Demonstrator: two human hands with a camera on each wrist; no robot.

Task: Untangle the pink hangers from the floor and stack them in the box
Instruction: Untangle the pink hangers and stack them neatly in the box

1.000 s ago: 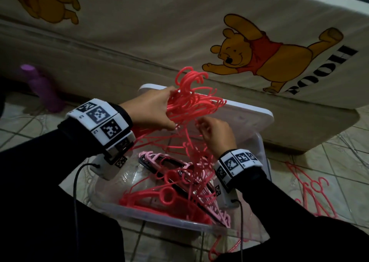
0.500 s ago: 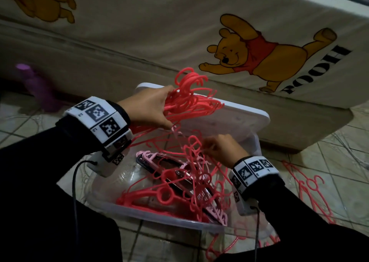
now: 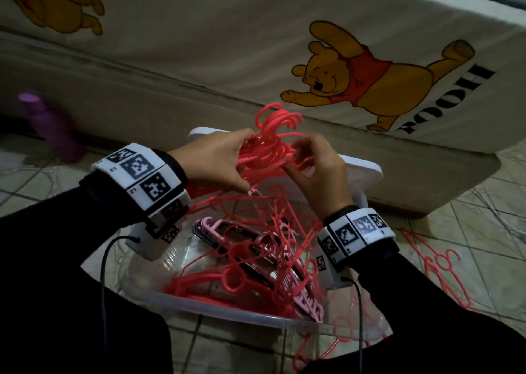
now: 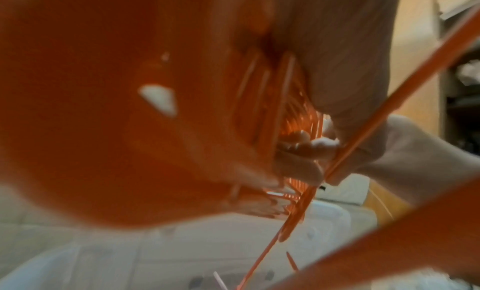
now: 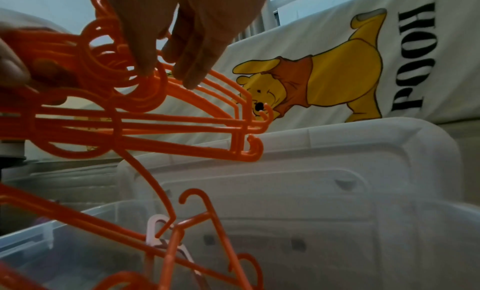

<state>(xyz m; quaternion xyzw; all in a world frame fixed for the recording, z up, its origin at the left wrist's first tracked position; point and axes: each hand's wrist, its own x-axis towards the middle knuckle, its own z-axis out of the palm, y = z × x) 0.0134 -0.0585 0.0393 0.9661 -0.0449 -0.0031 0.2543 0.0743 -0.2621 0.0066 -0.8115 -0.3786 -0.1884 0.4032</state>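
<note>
A bunch of pink hangers is up above the clear box, hooks bundled together, with loose ones dangling down into a tangled heap inside it. The left hand has its fingers curled round the bunch from the left. The right hand meets it from the right, fingertips bent onto the hooks and pinching at them. In the box a paler pink stack lies under the tangle. Just behind stands a white lid, propped against the bed with its cartoon bear sheet. More hangers lie on the tiled floor to the right; a purple bottle stands far left.
</note>
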